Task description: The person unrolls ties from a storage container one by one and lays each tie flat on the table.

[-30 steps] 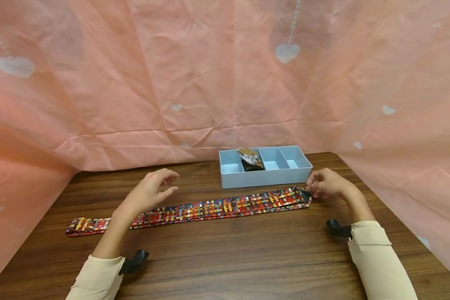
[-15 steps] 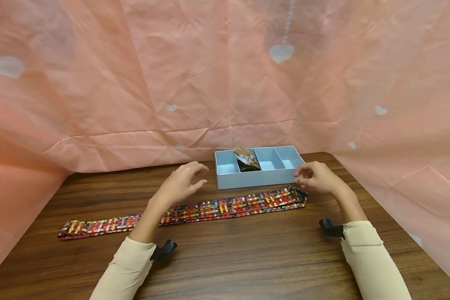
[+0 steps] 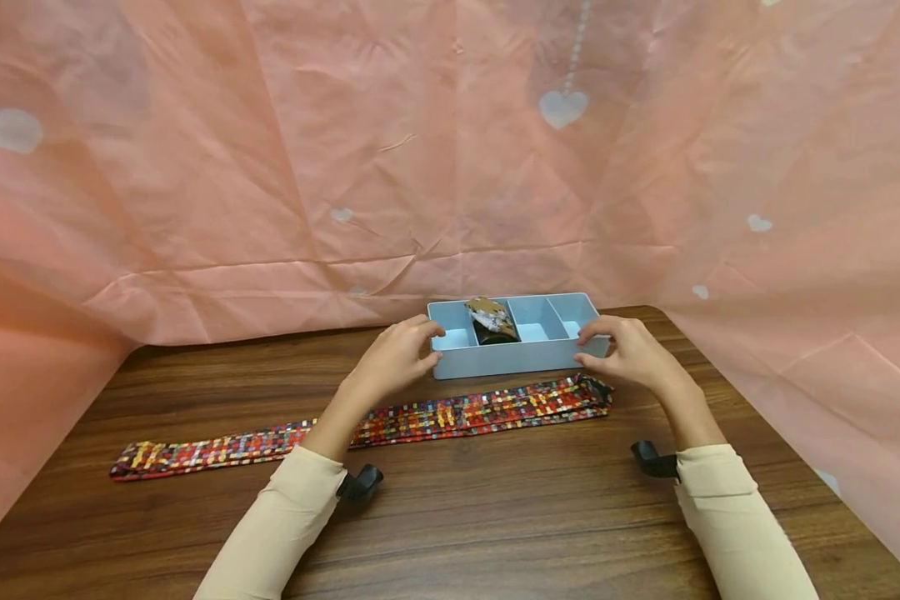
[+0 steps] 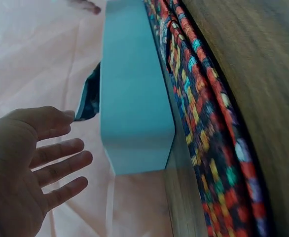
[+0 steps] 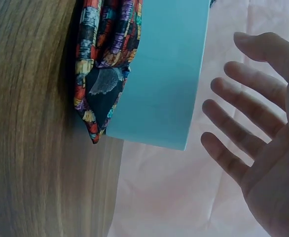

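A light blue box (image 3: 506, 362) with several compartments stands toward the back of the table. A patterned brown, white and black folded cloth (image 3: 492, 322) sits in its second compartment from the left. My left hand (image 3: 395, 357) hovers by the box's left end, fingers parted, apart from the wall in the left wrist view. At the right end my right hand (image 3: 624, 353) hangs with spread fingers, holding nothing, also apart from the box (image 5: 166, 84). In front of the box lies a multicoloured necktie (image 3: 487, 412), folded lengthwise; its pointed end (image 5: 105, 94) shows a dark lining.
The wooden table (image 3: 495, 508) carries the box and necktie. A peach curtain (image 3: 390, 167) with pale hearts hangs close behind the box and along both sides. Black wrist mounts (image 3: 362, 483) stick out from both sleeves.
My right hand has left the necktie's right end and moved up and left to the box. The left hand has travelled right to the box's left end. The necktie stays put.
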A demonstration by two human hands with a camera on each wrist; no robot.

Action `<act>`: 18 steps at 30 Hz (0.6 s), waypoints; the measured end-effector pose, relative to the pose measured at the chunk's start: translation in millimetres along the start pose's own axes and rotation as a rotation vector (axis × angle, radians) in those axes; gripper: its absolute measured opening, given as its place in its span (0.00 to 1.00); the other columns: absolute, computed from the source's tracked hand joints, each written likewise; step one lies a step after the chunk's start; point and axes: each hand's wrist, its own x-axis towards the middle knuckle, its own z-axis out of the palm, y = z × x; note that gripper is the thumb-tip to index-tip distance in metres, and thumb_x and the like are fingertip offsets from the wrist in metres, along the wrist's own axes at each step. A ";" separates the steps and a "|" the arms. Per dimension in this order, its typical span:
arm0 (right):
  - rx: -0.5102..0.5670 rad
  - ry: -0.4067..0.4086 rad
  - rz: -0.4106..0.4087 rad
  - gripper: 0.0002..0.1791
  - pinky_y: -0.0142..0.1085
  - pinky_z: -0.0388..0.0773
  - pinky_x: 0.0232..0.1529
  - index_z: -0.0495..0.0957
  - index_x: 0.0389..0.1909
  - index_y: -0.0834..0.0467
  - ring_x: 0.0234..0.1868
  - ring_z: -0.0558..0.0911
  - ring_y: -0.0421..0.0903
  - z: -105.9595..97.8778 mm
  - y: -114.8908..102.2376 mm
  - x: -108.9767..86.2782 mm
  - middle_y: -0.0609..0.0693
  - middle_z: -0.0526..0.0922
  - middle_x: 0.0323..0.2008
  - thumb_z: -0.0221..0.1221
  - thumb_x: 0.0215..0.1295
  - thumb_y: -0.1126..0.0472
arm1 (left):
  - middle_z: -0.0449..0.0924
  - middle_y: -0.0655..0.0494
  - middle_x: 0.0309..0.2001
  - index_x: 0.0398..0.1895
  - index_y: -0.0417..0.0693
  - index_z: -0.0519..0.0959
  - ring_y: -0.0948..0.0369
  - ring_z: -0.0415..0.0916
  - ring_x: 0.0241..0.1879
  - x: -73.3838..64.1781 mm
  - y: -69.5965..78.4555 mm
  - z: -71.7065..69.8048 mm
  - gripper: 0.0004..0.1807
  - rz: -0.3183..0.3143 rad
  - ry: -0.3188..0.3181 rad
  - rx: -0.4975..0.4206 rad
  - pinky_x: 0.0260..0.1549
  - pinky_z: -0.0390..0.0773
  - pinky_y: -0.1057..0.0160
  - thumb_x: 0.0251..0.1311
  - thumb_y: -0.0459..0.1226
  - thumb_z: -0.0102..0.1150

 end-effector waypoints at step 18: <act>-0.025 0.001 0.014 0.10 0.32 0.72 0.24 0.85 0.36 0.63 0.20 0.71 0.34 -2.1 0.6 -2.9 0.58 0.88 0.37 0.74 0.55 0.67 | 0.78 0.45 0.63 0.68 0.40 0.75 0.49 0.77 0.61 42.7 13.8 16.8 0.30 -0.024 0.015 0.141 0.59 0.76 0.47 0.69 0.46 0.66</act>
